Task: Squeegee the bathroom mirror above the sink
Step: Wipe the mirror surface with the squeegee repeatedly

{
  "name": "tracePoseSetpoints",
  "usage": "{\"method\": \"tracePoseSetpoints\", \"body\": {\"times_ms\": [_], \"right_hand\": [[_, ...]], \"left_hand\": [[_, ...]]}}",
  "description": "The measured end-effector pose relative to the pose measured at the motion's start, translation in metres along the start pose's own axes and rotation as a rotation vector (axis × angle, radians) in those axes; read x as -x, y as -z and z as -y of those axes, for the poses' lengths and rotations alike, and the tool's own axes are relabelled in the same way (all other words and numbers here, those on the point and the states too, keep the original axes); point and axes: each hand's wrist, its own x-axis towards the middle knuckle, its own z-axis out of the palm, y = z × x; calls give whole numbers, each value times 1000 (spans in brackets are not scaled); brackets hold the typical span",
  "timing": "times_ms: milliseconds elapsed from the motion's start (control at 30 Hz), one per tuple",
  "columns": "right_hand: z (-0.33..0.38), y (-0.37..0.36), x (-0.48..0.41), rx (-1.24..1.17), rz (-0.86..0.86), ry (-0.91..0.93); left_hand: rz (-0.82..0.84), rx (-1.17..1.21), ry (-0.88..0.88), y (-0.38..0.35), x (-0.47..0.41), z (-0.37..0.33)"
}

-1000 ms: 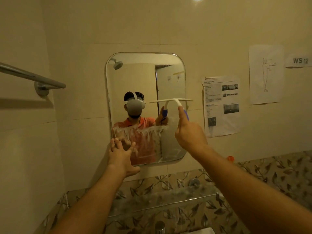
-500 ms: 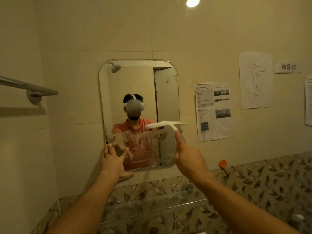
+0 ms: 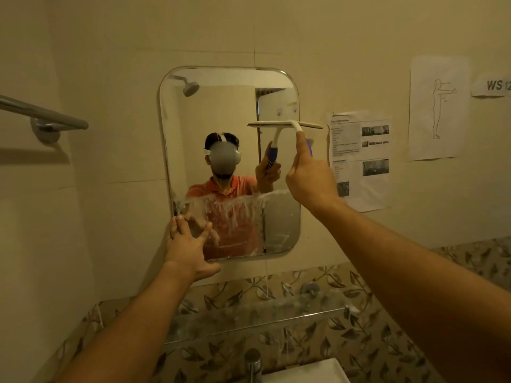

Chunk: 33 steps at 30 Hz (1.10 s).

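Some foam point(image 3: 232, 208) — squeegee point(image 3: 284, 124) seemingly touching mirror point(image 3: 221, 120).

Mirror point(image 3: 215, 111): glossy glass, upper part clear, lower part streaked with white foam point(image 3: 235, 208); squeegee point(image 3: 284, 124): smooth white plastic head, blue handle; towel rail point(image 3: 41, 113): polished metal; shelf point(image 3: 262, 313): clear glass, wet-spotted; tap point(image 3: 253, 363): shiny chrome; leaf-patterned tiles point(image 3: 373, 341): glossy; printed sheets point(image 3: 359, 158): matt paper, slightly creased; sink point(image 3: 304, 373): glossy white.

Cream wall point(image 3: 276, 29) with towel bar point(image 3: 41, 113) and taped papers point(image 3: 359, 158) above leaf-patterned tiles point(image 3: 359, 341).
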Motion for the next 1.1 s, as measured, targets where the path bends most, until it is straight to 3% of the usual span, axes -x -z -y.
{"method": "tracePoseSetpoints", "body": {"times_ms": [900, 1100], "right_hand": [[-37, -104, 159, -104, 130, -334], [-37, -73, 131, -265, 4, -320]], "left_hand": [[-21, -99, -27, -4, -3, 5], [-5, -82, -24, -2, -3, 4]]}}
